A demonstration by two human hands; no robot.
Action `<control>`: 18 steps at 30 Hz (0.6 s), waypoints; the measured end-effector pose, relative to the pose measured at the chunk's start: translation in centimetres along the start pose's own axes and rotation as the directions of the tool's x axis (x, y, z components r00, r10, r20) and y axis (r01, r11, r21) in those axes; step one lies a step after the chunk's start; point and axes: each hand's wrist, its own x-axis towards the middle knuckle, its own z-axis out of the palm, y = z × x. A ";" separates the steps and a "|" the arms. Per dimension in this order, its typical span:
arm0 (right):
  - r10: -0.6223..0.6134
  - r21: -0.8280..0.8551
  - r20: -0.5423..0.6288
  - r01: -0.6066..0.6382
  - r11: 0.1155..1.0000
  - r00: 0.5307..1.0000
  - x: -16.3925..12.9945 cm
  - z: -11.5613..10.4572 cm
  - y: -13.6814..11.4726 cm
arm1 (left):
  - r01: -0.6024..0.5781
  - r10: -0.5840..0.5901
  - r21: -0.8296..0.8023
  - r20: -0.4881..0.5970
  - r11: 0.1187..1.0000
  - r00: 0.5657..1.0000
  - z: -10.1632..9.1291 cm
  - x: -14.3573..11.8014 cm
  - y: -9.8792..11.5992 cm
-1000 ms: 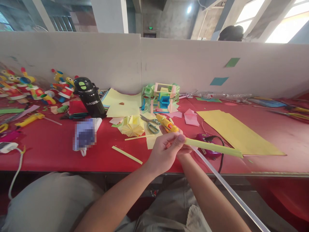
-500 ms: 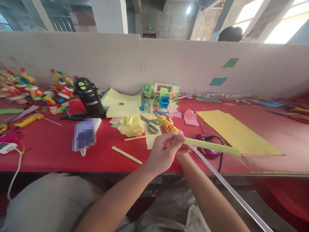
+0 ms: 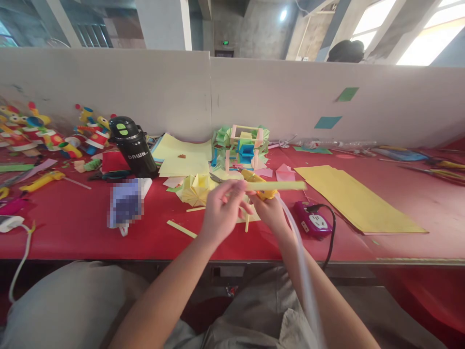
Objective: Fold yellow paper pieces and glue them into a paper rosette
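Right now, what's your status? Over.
Left hand holds yellow strip; right hand grips glue gun. Strip partly covers glue gun. Scissors partly hidden behind left hand.

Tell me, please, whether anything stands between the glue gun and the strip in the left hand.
Nothing visible does: the strip in the left hand crosses in front of the glue gun in the right hand. I cannot tell whether they touch.

Craft workshop in a hall
Yellow paper (image 3: 359, 201) at right, toys (image 3: 96, 135) and a glue gun (image 3: 41, 182) at left on a red table (image 3: 87, 242); beyond the partition (image 3: 145, 92), a concrete wall (image 3: 250, 36) and green sign (image 3: 225, 42).
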 end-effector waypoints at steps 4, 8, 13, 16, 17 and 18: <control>0.139 0.157 0.032 -0.142 0.977 0.990 0.4 -1.1 -0.1 | -0.117 0.210 0.406 -0.192 0.906 0.959 -4.1 2.2 0.1; 0.177 0.252 0.048 -0.184 0.950 0.983 0.4 -1.9 -0.9 | -0.097 0.359 0.747 -0.197 0.658 0.912 -6.5 3.3 -0.1; 0.169 0.239 0.073 -0.182 0.954 0.983 0.0 -1.9 -1.7 | -0.068 0.340 0.795 -0.179 0.602 0.923 -6.7 3.5 -0.7; 0.169 0.197 0.117 -0.189 0.962 0.979 -0.3 -1.4 -2.4 | -0.058 0.266 0.747 -0.162 0.663 0.950 -6.2 3.3 -1.1; 0.168 0.184 0.130 -0.190 0.964 0.977 -0.4 -1.2 -2.6 | -0.053 0.241 0.731 -0.155 0.680 0.958 -6.0 3.3 -1.1; 0.164 0.176 0.139 -0.187 0.966 0.977 -0.5 -1.0 -2.8 | -0.048 0.220 0.717 -0.148 0.695 0.964 -5.9 3.2 -1.2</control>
